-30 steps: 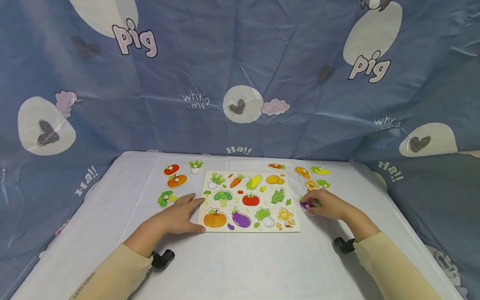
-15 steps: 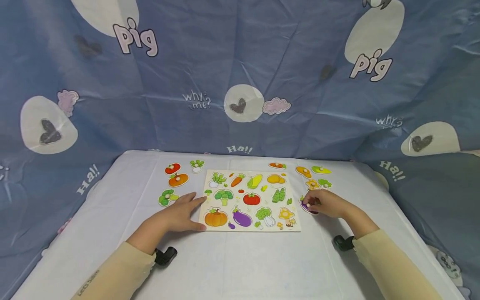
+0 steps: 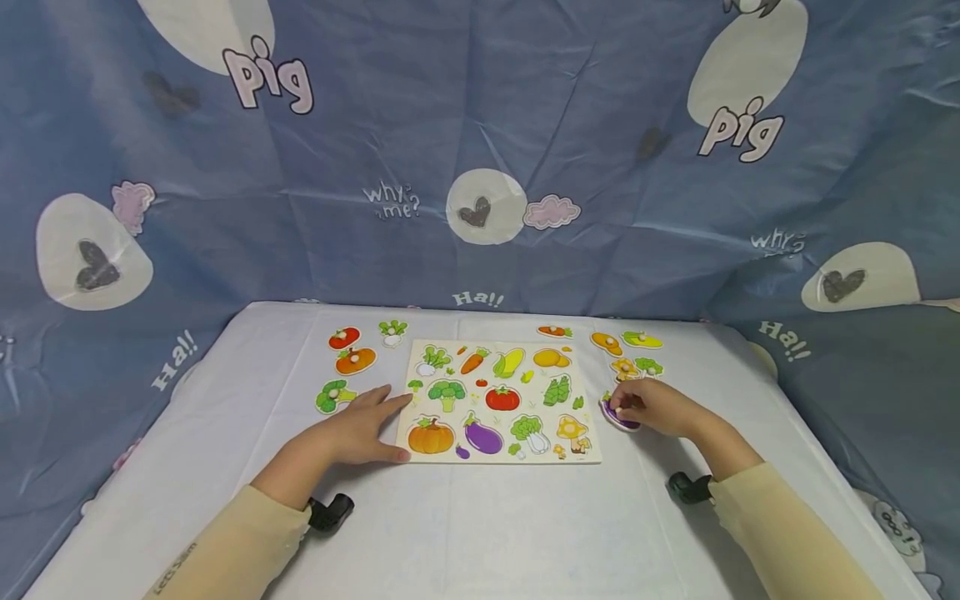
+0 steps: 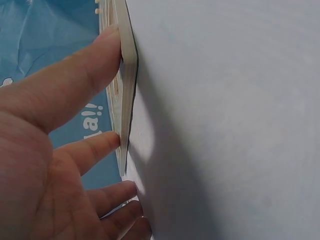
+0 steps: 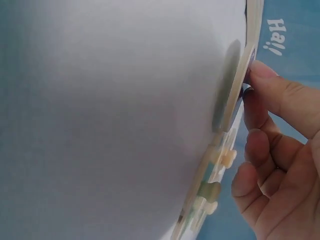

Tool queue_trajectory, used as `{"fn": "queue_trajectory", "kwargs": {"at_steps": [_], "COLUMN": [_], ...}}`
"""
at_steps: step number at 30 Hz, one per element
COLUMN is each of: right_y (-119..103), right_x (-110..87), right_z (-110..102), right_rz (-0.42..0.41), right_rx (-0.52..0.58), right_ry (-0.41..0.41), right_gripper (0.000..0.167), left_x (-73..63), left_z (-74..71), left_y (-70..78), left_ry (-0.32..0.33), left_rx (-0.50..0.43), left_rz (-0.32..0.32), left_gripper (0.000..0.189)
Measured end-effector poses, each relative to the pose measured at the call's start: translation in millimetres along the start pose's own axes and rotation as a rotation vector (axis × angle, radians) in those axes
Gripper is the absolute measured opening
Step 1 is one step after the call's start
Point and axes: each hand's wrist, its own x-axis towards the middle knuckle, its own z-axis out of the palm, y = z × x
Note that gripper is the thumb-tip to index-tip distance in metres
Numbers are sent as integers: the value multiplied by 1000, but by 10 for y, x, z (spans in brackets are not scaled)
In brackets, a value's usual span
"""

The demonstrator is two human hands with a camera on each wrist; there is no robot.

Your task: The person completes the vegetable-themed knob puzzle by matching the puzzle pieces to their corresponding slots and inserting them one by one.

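Note:
A flat vegetable puzzle board lies mid-table in the head view. My left hand rests at its left side, fingers spread. In the left wrist view the thumb presses the board's top near a corner, and the index fingertip touches its edge. To the board's right, my right hand pinches the eggplant puzzle piece between thumb and index finger. In the right wrist view that piece stands tilted just off the white cloth, with a shadow beside it. Its knob is mostly hidden by the fingers.
Left of the board lie tomato, pumpkin, broccoli and radish pieces. Carrot, potato, corn, mushroom and leafy green pieces lie at the back right. A blue curtain hangs behind.
The right fingers have closed on the eggplant piece, which has shifted slightly right and now tilts up from the cloth. The left hand and the board stay put.

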Motion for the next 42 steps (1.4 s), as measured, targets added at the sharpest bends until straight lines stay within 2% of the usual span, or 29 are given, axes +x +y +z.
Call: {"fn": "queue_trajectory", "kwargs": {"at_steps": [13,25,34,42], "right_y": [-166,-420,-538,-719], "right_x": [-65,-31,106,283], "right_z": [-38,-35,43,138], "right_rz": [-64,-184,-216,-225], "right_rx": [60,120,176,223], "right_ry": [6,-31,-42,-95], "right_gripper": [8,8,7,6], "left_x": [30,9,-9,-11], "left_z": [-8,-19,-28,-23], "left_y": [15,25,41,36], "left_ry": [-6,-9,-6,-10], "left_rx": [11,6,2,-7], "left_rz": [-6,-2,-12,-19], "left_gripper": [96,95,95,95]}}
